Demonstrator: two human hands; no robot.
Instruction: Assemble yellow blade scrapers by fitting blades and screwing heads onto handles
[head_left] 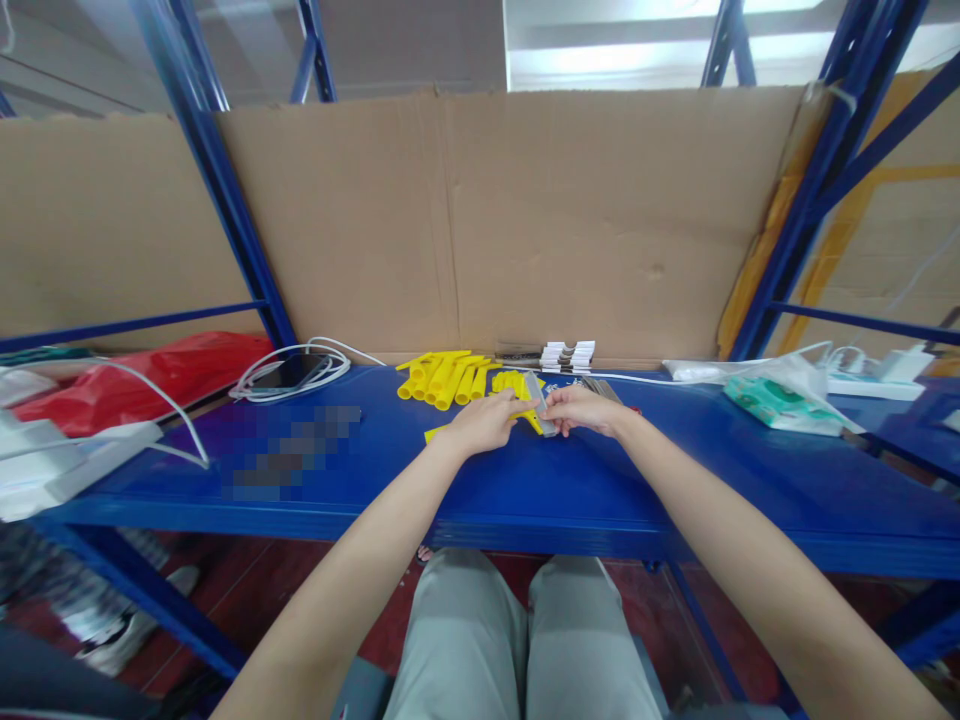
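Note:
Over the middle of the blue table, my left hand [486,420] is closed on a yellow plastic part, mostly hidden by the fingers. My right hand [579,408] pinches a flat grey-white plate [540,402] that stands tilted between the two hands. The plate touches or lies very near the yellow part; I cannot tell if they are joined. Just behind my left hand lies a pile of yellow tubular handles [442,378]. Smaller yellow pieces [510,382] are partly covered by my hands. Flat metal strips [600,388] lie beyond my right hand.
A stack of white folded pieces [568,357] stands against the cardboard panel [525,220]. On the left are a coiled white cable [330,372], a phone [289,372], a red bag [150,375] and a power strip [90,470]. A green-white packet [784,400] lies right.

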